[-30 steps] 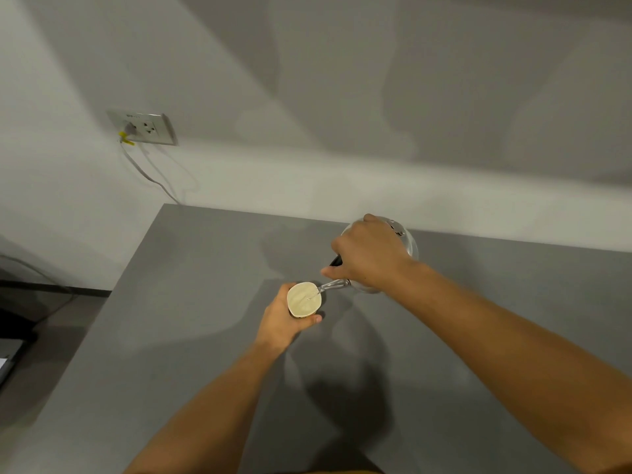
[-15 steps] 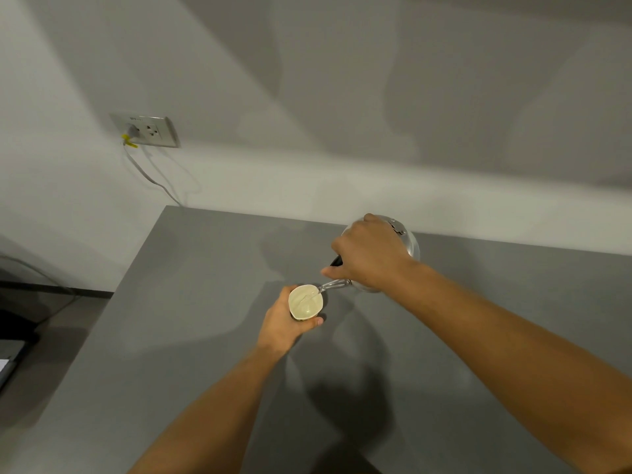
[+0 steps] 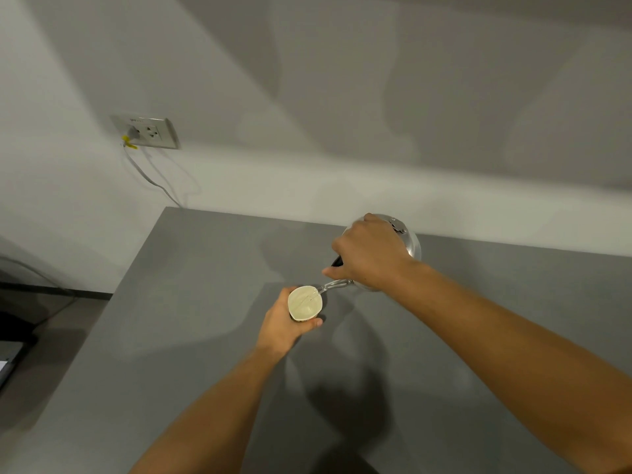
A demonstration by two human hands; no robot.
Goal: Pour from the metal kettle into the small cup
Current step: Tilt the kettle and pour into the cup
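Over the grey table (image 3: 191, 336), the kettle (image 3: 412, 246) stays tipped, its spout (image 3: 333, 285) now reaching over the cup (image 3: 305, 302) rim: pouring looks under way. Left hand (image 3: 282, 325) fingers wrap the cup; right hand (image 3: 371, 256) fingers curl around the kettle's handle.

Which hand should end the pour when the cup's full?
Probably the right hand: it grips the metal kettle, whose spout sits over the small cup. The left hand only steadies that cup.
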